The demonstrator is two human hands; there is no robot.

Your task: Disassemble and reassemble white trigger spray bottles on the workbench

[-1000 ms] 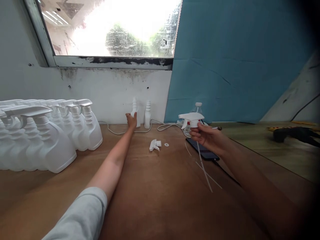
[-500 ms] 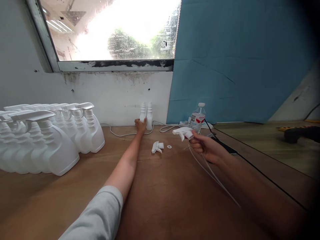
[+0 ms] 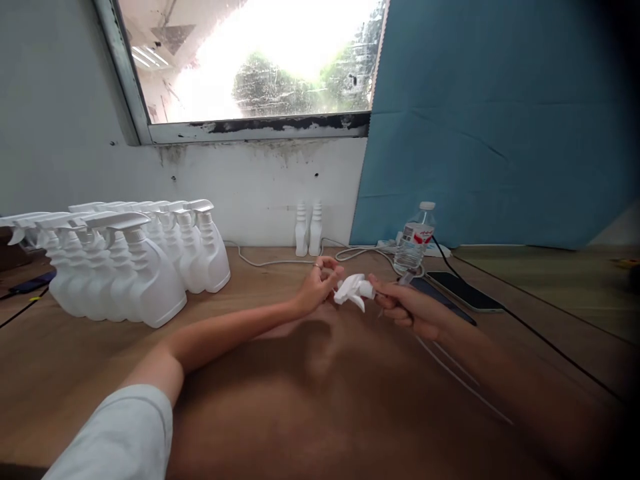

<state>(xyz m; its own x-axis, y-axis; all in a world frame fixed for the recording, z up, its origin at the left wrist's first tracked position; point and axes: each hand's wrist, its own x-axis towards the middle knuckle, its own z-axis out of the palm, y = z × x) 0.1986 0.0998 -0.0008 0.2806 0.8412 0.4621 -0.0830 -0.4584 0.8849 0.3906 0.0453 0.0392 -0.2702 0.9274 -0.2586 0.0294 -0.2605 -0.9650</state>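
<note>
My right hand [image 3: 405, 305] pinches a white trigger spray head [image 3: 353, 291] by its collar end, with its nozzle pointing left. Thin pale tubes [image 3: 457, 373] trail from below this hand toward the lower right. At the nozzle end, my left hand [image 3: 319, 285] has its fingers curled and thumb drawn in. Whatever those fingers hold, if anything, is hidden. Behind the hands, two narrow white bottles [image 3: 309, 230] stand upright against the wall, apart from both hands.
Rows of white spray bottles [image 3: 155, 283] with trigger heads stand at left. A clear water bottle [image 3: 414, 240], a white cable [image 3: 265, 262] and a dark phone [image 3: 465, 291] lie or stand toward the back. A blue sheet [image 3: 450, 167] covers the wall at right.
My left hand has left the narrow bottles and come back beside the spray head. The loose spray head and small ring on the table no longer show. The view has shifted left.
</note>
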